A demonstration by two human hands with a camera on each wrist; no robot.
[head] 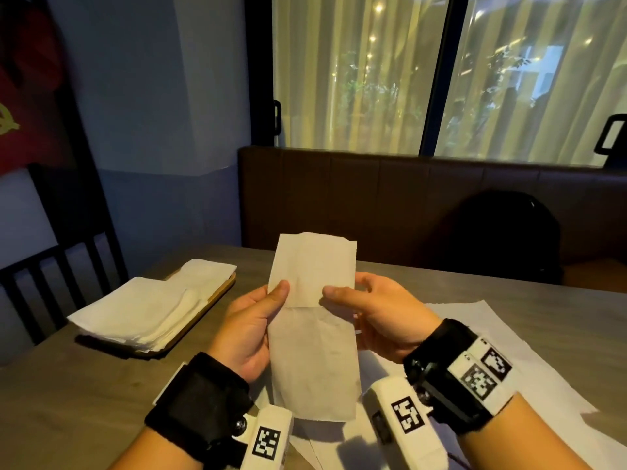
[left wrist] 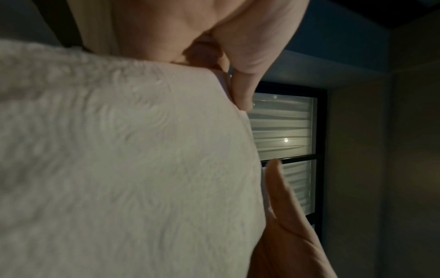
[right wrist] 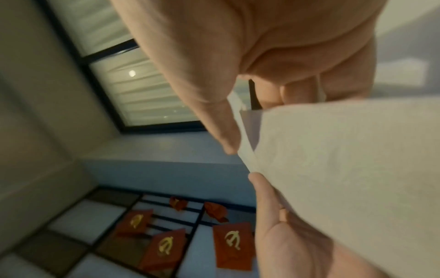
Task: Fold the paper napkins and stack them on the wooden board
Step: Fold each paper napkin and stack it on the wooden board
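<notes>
I hold a white paper napkin point(head: 314, 320) upright in the air over the table, folded into a long strip. My left hand point(head: 261, 313) pinches its left edge with the thumb on the front. At the right edge my right hand point(head: 356, 301) pinches it the same way. The napkin point(left wrist: 123, 169) fills the left wrist view, and in the right wrist view the napkin point(right wrist: 333, 169) shows layered edges beside my thumb. A stack of folded napkins point(head: 146, 303) lies on the wooden board point(head: 217, 296) at the left of the table.
Unfolded white napkins point(head: 475, 361) lie spread on the table under and right of my hands. A dark chair point(head: 44, 266) stands at the left edge. A brown padded bench point(head: 373, 198) with a black bag point(head: 502, 232) runs along the far side below the window.
</notes>
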